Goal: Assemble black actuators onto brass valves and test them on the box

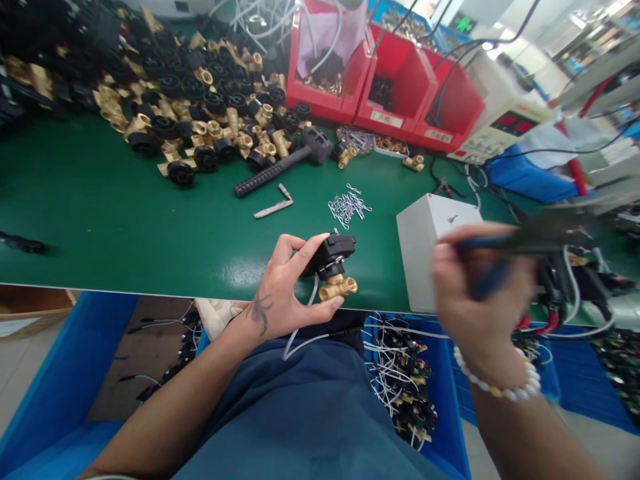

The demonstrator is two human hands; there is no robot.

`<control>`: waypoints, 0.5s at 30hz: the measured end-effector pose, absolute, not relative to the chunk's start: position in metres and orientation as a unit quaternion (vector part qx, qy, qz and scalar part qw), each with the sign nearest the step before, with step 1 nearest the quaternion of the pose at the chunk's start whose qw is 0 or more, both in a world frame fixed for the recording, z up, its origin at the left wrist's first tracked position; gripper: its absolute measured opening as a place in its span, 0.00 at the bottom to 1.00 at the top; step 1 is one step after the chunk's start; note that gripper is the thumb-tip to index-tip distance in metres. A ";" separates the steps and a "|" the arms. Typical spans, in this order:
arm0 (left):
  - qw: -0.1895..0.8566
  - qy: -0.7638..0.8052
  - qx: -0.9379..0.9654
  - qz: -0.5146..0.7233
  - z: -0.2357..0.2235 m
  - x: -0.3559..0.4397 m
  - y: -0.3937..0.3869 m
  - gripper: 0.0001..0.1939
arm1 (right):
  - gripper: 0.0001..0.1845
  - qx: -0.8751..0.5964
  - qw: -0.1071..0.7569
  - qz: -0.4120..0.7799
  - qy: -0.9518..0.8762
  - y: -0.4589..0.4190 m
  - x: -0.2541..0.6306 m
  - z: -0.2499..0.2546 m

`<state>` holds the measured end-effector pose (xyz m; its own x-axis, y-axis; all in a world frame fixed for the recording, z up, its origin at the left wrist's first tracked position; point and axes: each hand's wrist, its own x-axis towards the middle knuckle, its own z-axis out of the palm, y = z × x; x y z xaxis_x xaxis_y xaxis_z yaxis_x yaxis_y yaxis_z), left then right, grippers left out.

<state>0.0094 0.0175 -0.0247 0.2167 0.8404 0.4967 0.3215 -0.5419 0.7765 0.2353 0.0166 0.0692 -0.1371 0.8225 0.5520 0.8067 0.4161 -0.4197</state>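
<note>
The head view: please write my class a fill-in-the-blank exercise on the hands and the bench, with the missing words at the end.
The left hand holds an assembly with a ____ housing above its brass-coloured body.
The blurred right hand holds a tool whose handles are ____.
In a row at the back of the bench stand ____ red bins.
Loose silvery clips lie on the bench, whose surface is ____.

Missing words: black; blue; three; green.

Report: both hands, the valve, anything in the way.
Left hand gripping valve. Right hand holding blue-handled tool, blurred. Possible obstacle: grey box right of valve.
</note>
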 end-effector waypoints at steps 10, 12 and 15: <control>0.282 0.397 0.734 0.474 -0.026 0.007 0.019 0.38 | 0.10 -0.506 0.503 -0.063 -0.698 0.021 0.230 0.068; 0.282 0.398 0.735 0.471 -0.025 0.007 0.019 0.38 | 0.09 -0.481 0.390 -0.015 -0.785 0.022 0.230 0.064; 0.284 0.398 0.737 0.466 -0.024 0.007 0.019 0.38 | 0.04 -0.482 0.216 0.033 -0.848 0.022 0.236 0.073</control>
<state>0.0071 0.0189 -0.0244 0.2486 0.8521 0.4605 0.3220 -0.5211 0.7904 0.2363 0.0225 0.0727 -0.4411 0.8325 0.3352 0.8039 0.5326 -0.2647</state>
